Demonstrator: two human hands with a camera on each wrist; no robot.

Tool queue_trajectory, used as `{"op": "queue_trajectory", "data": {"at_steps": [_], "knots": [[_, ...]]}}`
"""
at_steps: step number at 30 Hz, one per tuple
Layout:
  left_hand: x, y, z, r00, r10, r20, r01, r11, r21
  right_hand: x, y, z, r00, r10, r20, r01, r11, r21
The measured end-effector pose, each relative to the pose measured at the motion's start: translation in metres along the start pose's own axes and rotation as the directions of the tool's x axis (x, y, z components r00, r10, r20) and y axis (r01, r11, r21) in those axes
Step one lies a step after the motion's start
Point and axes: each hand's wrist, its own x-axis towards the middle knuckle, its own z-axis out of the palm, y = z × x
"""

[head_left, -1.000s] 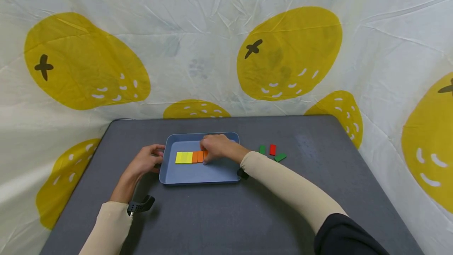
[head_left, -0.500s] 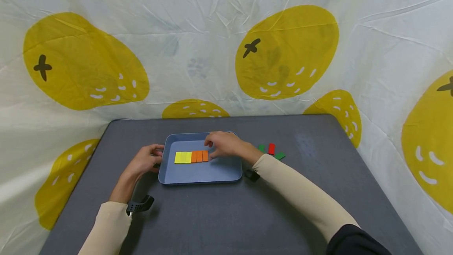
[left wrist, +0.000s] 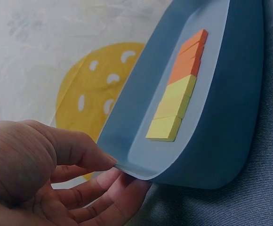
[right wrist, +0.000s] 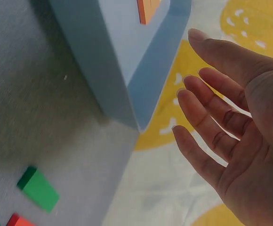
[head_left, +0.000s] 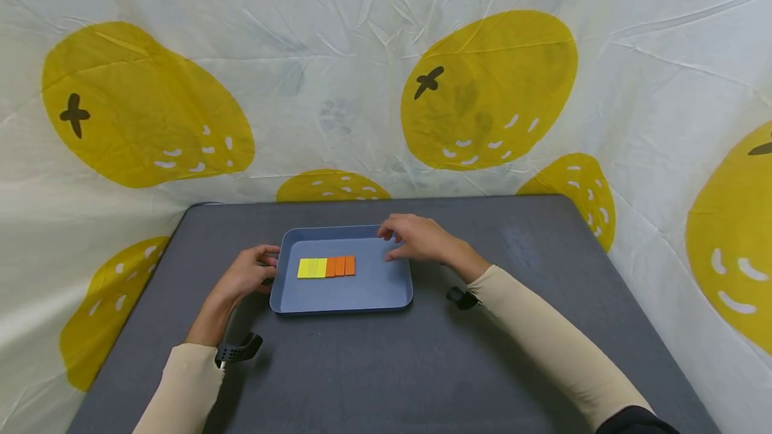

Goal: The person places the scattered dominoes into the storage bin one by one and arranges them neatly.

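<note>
Inside a blue rectangular tray (head_left: 338, 299) lies a row of thin rectangular tiles. Yellow tiles (head_left: 311, 268) form the left part and orange tiles (head_left: 340, 266) the right. My left hand (head_left: 244, 273) rests at the tray's left end with relaxed fingers. Seen from the left wrist, its thumb tip is right at the rim and the other fingertips lie against the outer wall. Over the tray's back right corner hovers my right hand (head_left: 422, 238), fingers spread loosely and nothing between them. The right wrist view shows its thumb and fingers apart from the tray wall.
On the grey table (head_left: 362, 367), right of the tray, a green tile (right wrist: 38, 189) and a red tile (right wrist: 19, 220) show in the right wrist view; my right hand hides them in the head view. Behind the table hangs a white curtain (head_left: 338, 72) with yellow fruit prints.
My right hand has let go of the rightmost orange tile and moved right and back, off the row. The row of tiles stays in place. My left hand has not moved.
</note>
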Motion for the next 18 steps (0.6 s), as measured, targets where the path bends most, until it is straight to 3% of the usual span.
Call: {"op": "queue_trajectory", "data": {"at_steps": [18], "knots": [[0.000, -0.002, 0.001, 1.000, 0.013, -0.005, -0.013, 1.000, 0.005, -0.048, 0.047, -0.004, 0.991, 0.088, -0.098, -0.083, 0.995, 0.057]]}}
